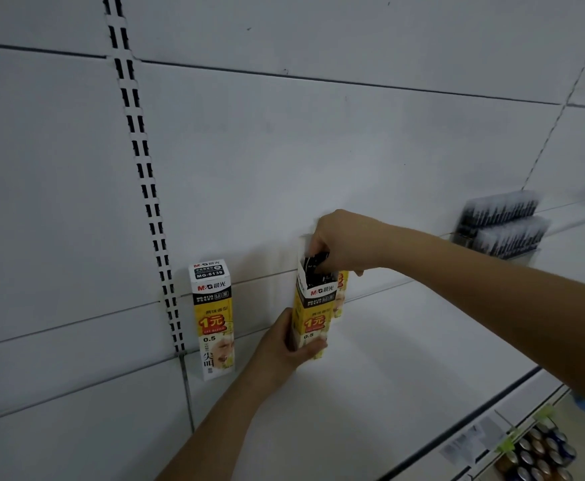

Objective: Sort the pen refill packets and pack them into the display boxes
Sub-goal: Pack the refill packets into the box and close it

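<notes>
Our left hand (292, 345) grips the open display box (313, 307) steady while our right hand (339, 243) above pinches refill packets (317, 263) down in.

The open box (313, 307) stands upright on the shelf (405, 341), near the back wall (284, 151). A closed box (213, 319) stands well to its left. Another box (341, 296) stands just behind it, mostly hidden. Far to its right, stacked refill packets (501, 223) lie on the shelf. Cans (537, 453) sit below the shelf, right of the open box.
</notes>
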Motion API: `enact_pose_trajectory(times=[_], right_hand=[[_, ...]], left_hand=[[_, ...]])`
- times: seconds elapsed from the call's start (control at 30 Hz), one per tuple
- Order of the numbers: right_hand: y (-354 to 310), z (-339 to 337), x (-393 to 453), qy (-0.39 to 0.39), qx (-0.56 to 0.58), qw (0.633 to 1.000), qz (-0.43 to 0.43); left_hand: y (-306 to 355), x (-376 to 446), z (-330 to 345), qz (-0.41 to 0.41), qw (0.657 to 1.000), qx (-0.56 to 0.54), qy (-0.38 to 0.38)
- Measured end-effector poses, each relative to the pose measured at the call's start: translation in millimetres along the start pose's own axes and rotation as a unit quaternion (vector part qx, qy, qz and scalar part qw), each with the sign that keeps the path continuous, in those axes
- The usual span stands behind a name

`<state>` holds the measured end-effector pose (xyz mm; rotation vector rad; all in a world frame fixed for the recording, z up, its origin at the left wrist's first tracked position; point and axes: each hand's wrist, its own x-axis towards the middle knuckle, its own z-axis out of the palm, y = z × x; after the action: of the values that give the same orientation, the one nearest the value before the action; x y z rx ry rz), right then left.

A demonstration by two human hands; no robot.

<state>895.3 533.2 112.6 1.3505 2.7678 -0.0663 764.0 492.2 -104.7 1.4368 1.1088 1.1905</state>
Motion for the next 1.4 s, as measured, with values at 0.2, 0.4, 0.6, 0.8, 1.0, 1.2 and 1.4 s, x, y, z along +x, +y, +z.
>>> enact_pose_trajectory(times=[0.2,0.4,0.6,0.8,1.0,1.2,1.4], right_hand=[[-12.0,7.7,9.4,-0.003,-0.061,0.998,-0.022],[2.4,9.6,-27.0,0.193,0.026,0.981,0.010],[-13.1,67.0,-58.9,0.259,0.266,0.915,0.159],[-40.7,96.6,-46.0,0.397,0.275,0.854,0.193],[-31.2,93.5,-41.9,0.392,0.309,0.858,0.120],[-6.6,51.1,-40.2,0.304,0.120,0.945,0.017],[-8.3,37.7,-36.8,0.278,0.025,0.960,-0.007]], left_hand=[[-0.2,-0.7,-0.5,-0.003,1.000,0.023,0.019],[3.7,-5.3,0.3,0.017,0.998,0.042,0.042],[8.6,-9.3,5.2,0.025,0.996,0.061,0.052],[8.7,-14.4,9.0,0.023,0.992,0.094,0.078],[27.9,-20.9,-0.7,0.024,0.994,0.080,0.065],[51.7,-15.9,-10.7,0.055,0.993,0.074,0.071],[59.8,-21.9,-5.2,0.067,0.990,0.099,0.075]])
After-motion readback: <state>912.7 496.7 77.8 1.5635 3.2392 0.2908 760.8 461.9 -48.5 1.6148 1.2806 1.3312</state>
